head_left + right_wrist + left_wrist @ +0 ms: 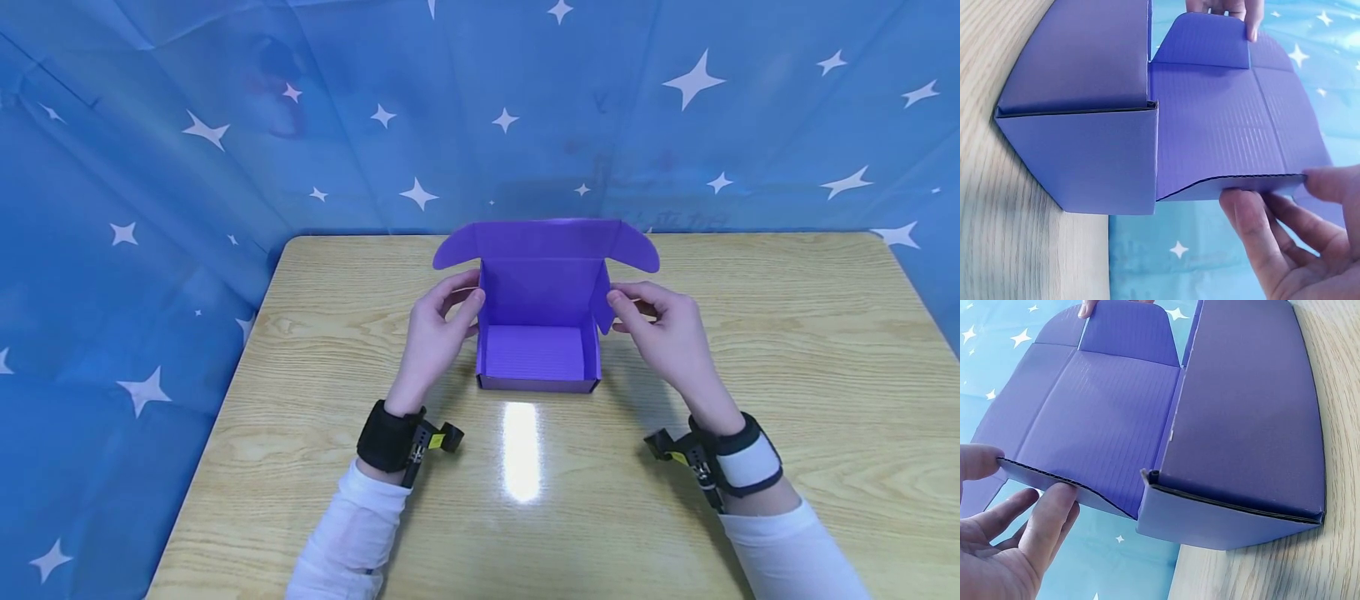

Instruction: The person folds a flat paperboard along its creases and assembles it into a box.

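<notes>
A purple cardboard box (535,354) stands on the table with its lid (542,292) raised upright at the back. The lid's front panel folds forward along the top, with a rounded tab at each end. My left hand (435,325) pinches the lid's left side flap (1097,499), its thumb on the edge and fingers against the outer face. On the opposite side, my right hand (667,329) holds the right side flap (1200,190) between thumb and fingers. Both side flaps point forward from the lid, and the box's inside shows bare purple cardboard.
The wood-grain table (337,350) extends to both sides of the box. Behind it hangs a blue cloth (450,108) with white stars, which also covers the left side. A wrist camera (442,437) sits on each forearm strap.
</notes>
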`<state>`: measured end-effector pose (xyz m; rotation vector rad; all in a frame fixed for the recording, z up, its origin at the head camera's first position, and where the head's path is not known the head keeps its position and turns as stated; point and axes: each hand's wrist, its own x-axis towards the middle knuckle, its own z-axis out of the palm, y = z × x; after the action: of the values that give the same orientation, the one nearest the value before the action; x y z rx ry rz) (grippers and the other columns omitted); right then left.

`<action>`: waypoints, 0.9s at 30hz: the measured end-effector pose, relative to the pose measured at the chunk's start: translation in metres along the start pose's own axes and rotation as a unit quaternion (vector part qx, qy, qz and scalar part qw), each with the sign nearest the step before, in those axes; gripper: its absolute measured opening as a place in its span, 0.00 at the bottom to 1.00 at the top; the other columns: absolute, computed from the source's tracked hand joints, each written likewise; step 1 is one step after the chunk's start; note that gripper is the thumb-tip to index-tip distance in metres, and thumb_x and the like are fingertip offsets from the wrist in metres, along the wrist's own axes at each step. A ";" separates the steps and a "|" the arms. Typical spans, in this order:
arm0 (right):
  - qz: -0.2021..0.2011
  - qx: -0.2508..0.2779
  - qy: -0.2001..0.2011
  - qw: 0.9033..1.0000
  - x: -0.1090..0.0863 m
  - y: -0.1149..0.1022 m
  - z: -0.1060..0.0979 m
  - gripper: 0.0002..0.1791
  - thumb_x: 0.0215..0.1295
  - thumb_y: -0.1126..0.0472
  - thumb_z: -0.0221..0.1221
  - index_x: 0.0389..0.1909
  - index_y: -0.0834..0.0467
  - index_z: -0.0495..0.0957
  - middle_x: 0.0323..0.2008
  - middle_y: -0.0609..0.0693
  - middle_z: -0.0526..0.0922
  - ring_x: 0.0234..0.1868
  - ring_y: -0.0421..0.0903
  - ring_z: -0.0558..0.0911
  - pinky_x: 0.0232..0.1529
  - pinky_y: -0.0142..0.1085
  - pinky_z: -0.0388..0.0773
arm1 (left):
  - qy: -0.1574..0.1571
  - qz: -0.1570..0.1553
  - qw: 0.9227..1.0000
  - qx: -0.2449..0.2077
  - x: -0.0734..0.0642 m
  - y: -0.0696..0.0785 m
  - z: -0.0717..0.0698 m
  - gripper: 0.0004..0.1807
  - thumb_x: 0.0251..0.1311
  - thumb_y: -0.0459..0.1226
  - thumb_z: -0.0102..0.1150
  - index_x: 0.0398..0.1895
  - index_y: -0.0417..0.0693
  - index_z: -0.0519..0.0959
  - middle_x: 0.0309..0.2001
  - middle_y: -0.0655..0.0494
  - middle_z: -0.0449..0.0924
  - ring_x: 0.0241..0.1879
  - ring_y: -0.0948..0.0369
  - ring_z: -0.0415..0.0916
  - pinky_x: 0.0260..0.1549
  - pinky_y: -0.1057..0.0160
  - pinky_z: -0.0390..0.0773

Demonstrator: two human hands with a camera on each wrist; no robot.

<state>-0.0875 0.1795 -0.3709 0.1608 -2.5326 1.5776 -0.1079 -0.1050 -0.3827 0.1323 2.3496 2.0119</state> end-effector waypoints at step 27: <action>0.079 -0.041 -0.130 0.988 0.004 0.000 -0.019 0.31 0.78 0.53 0.59 0.74 0.64 0.71 0.59 0.66 0.84 0.37 0.22 0.85 0.42 0.17 0.80 | -0.083 -0.027 0.996 -0.021 0.002 -0.003 -0.008 0.29 0.74 0.35 0.59 0.77 0.41 0.69 0.74 0.44 0.72 0.71 0.48 0.74 0.55 0.60 0.88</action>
<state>-0.0898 0.1969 -0.3617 0.1679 -2.8692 1.5981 -0.1107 -0.1128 -0.3843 0.2228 2.1867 1.9422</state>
